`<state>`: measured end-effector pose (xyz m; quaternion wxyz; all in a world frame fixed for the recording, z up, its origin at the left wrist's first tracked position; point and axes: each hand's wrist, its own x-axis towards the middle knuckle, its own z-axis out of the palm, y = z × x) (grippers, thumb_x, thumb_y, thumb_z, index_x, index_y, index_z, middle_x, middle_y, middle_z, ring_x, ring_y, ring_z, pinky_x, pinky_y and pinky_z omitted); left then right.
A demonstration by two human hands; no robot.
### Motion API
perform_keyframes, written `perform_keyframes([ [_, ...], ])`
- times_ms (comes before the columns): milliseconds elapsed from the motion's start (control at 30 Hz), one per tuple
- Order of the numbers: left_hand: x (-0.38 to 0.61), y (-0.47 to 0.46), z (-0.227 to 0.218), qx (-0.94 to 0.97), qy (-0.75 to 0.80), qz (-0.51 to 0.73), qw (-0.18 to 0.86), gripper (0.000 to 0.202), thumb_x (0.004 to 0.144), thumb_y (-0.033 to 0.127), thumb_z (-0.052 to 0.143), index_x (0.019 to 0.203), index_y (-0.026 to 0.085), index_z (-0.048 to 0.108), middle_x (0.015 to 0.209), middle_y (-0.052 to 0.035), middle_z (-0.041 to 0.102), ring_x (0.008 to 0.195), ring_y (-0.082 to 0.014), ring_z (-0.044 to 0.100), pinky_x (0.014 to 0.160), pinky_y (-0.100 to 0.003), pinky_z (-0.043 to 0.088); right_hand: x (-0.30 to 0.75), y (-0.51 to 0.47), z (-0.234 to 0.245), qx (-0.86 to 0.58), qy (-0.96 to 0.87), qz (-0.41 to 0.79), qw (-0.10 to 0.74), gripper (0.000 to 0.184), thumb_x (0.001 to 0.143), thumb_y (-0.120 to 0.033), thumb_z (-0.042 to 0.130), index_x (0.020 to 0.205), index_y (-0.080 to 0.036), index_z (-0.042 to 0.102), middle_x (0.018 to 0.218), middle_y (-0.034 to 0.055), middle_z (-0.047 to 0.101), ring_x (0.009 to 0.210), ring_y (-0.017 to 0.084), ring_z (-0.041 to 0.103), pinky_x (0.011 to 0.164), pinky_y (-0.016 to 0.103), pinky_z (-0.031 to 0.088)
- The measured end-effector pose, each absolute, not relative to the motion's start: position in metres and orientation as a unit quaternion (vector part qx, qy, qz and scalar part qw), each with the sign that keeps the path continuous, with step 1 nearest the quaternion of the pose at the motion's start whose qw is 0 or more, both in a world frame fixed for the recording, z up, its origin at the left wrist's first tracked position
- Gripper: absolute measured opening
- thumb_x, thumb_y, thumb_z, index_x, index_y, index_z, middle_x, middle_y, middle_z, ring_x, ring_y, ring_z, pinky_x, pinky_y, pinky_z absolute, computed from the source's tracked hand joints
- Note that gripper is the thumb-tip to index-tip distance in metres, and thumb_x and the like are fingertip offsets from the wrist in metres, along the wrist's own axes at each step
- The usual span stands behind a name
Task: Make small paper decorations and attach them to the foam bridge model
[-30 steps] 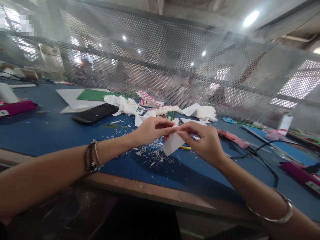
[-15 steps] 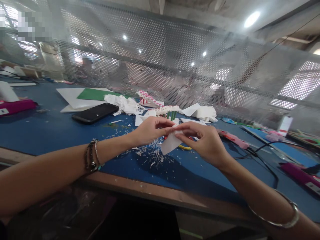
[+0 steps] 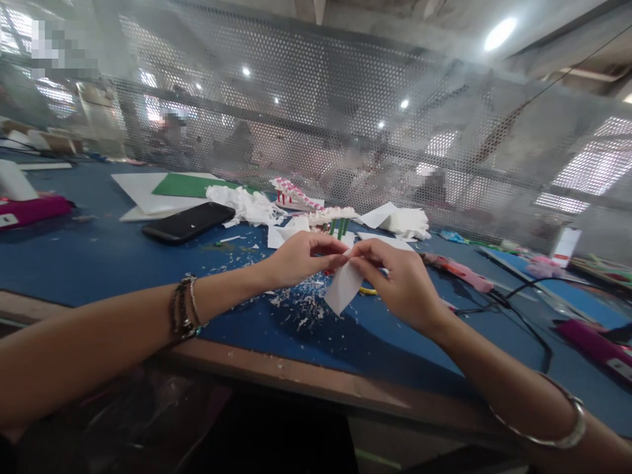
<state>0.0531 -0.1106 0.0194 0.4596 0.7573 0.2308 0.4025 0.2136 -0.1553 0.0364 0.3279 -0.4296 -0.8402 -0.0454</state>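
White paper piece (image 3: 343,288) hangs at a slant between the person's two hands, above the blue tabletop (image 3: 237,322). At the far left lies a magenta device (image 3: 37,210), with a white upright object (image 3: 17,182) just behind it. Farther right, a black phone (image 3: 189,222) lies in front of a green sheet (image 3: 180,185), which rests over white sheets (image 3: 135,187). Next comes a crumpled white heap (image 3: 245,205). The left hand (image 3: 299,260) reaches in, bracelets (image 3: 185,308) at its wrist, thumb and fingers pinched narrowly at the paper's upper end. Below the hands, small white scraps (image 3: 307,308) are scattered. Behind them stand green sticks (image 3: 340,228) beneath a pale, bumpy strip. The right hand (image 3: 405,280) pinches the same upper end, its fingertips close beside the left's. Past it lie a pink tool (image 3: 469,275) and a black cable (image 3: 536,329); a silver bangle (image 3: 553,440) circles the right forearm. At the far right lies another magenta device (image 3: 590,342).
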Motion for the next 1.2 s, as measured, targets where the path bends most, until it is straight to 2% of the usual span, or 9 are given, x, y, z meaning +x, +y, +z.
perform_keyframes([
  [100,0.053,-0.11,0.018,0.739,0.234,0.403,0.486,0.013,0.069,0.014,0.055,0.08,0.009,0.061,0.073,-0.0035,0.063,0.063,-0.0073,0.053,0.059,-0.018,0.042,0.212,-0.153,0.036,-0.443,-0.819,0.083,0.356,0.015,0.079,-0.026,0.043,0.075,-0.015,0.052,0.056,-0.0017,0.055,0.046,0.007,0.046,0.043,0.019,0.036],
  [167,0.053,-0.109,0.018,0.734,0.237,0.405,0.49,0.013,0.069,0.015,0.055,0.079,0.01,0.062,0.07,-0.0025,0.063,0.06,-0.007,0.053,0.058,-0.018,0.042,0.213,-0.151,0.036,-0.435,-0.818,0.105,0.362,0.014,0.077,-0.028,0.046,0.078,-0.015,0.053,0.059,-0.0011,0.057,0.049,0.007,0.048,0.046,0.019,0.038],
  [267,0.052,-0.107,0.018,0.735,0.237,0.411,0.485,0.013,0.07,0.018,0.055,0.079,0.012,0.063,0.069,-0.002,0.062,0.058,-0.0068,0.051,0.057,-0.019,0.041,0.216,-0.151,0.037,-0.421,-0.834,0.052,0.353,0.016,0.074,-0.029,0.052,0.085,-0.017,0.056,0.07,0.0004,0.061,0.055,0.008,0.053,0.052,0.021,0.04],
  [400,0.051,-0.106,0.018,0.729,0.24,0.403,0.498,0.01,0.07,0.017,0.056,0.075,0.012,0.063,0.064,-0.0006,0.061,0.056,-0.0065,0.05,0.056,-0.019,0.041,0.219,-0.153,0.039,-0.414,-0.848,-0.007,0.329,0.015,0.075,-0.029,0.051,0.085,-0.019,0.058,0.069,-0.0006,0.064,0.058,0.01,0.058,0.057,0.021,0.042],
  [633,0.051,-0.107,0.017,0.724,0.204,0.394,0.528,0.008,0.067,0.014,0.057,0.071,0.014,0.063,0.066,-0.0002,0.062,0.059,-0.0067,0.053,0.058,-0.018,0.042,0.217,-0.158,0.04,-0.391,-0.861,-0.118,0.303,0.014,0.08,-0.027,0.045,0.08,-0.019,0.056,0.067,0.0005,0.064,0.055,0.01,0.058,0.05,0.02,0.039],
  [833,0.052,-0.108,0.017,0.739,0.19,0.399,0.509,0.007,0.067,0.014,0.056,0.071,0.014,0.063,0.067,-0.0004,0.062,0.061,-0.0072,0.054,0.058,-0.017,0.043,0.217,-0.156,0.038,-0.395,-0.864,-0.116,0.291,0.016,0.082,-0.029,0.04,0.078,-0.018,0.052,0.063,-0.0002,0.061,0.051,0.009,0.055,0.047,0.019,0.038],
  [1033,0.053,-0.111,0.017,0.751,0.189,0.412,0.481,0.011,0.068,0.016,0.053,0.075,0.012,0.062,0.073,-0.0028,0.064,0.067,-0.0088,0.056,0.062,-0.02,0.044,0.216,-0.152,0.037,-0.397,-0.852,-0.09,0.33,0.014,0.08,-0.031,0.044,0.075,-0.019,0.049,0.063,-0.0009,0.061,0.051,0.009,0.055,0.049,0.019,0.039],
  [1200,0.053,-0.118,0.016,0.783,0.18,0.426,0.417,0.018,0.068,0.023,0.057,0.083,0.012,0.06,0.077,-0.0045,0.062,0.071,-0.011,0.056,0.064,-0.02,0.045,0.214,-0.153,0.039,-0.407,-0.841,-0.078,0.349,0.014,0.078,-0.03,0.047,0.071,-0.019,0.047,0.06,-0.0012,0.06,0.051,0.008,0.054,0.048,0.019,0.039],
])
